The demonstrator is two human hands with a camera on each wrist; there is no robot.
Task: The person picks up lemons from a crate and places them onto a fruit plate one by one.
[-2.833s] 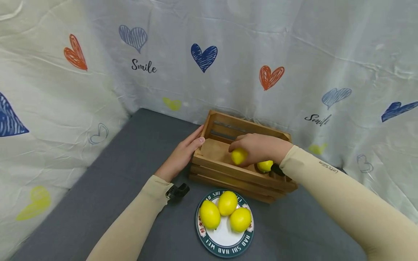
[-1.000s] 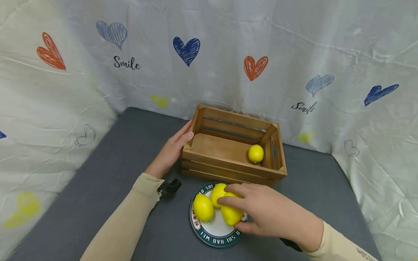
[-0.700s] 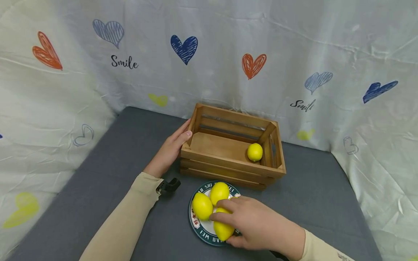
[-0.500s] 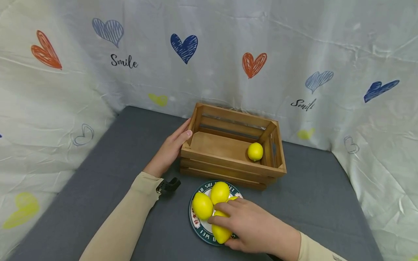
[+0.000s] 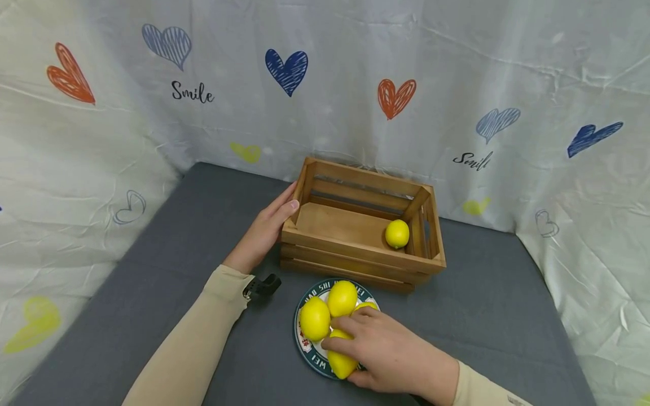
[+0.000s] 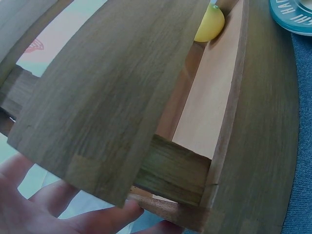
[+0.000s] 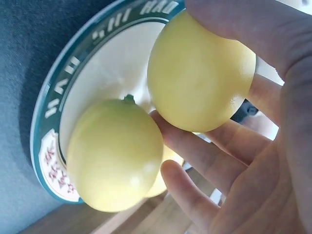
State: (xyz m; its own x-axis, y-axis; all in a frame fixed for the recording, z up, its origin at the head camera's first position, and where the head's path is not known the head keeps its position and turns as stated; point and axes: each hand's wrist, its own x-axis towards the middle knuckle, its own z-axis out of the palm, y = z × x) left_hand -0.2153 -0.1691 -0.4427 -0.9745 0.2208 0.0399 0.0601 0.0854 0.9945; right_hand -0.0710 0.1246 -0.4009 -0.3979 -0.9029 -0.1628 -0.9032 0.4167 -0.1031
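My left hand (image 5: 264, 231) rests on the left end of a slatted wooden crate (image 5: 345, 254); its fingers look fairly straight along the outer side, as the left wrist view also shows. Inside the crate, one lemon (image 5: 397, 233) lies near the right end. Over the front of a plate (image 5: 301, 335), my right hand (image 5: 391, 349) grips a lemon (image 5: 341, 355) between thumb and fingers; the right wrist view shows this lemon (image 7: 200, 73) close up. I cannot tell whether it touches the plate. Further lemons lie at the plate's left (image 5: 315, 318), back (image 5: 342, 298) and right, the last partly hidden by the hand.
The plate, white with a dark green lettered rim, stands close in front of the crate. A grey cloth (image 5: 167, 270) covers the table. Behind the crate and along the sides hangs a pale curtain (image 5: 345, 113) printed with hearts.
My right hand has carried a lemon out of the crate to the plate, and over the last second moved it slightly toward the plate's front. The left hand has stayed on the crate.
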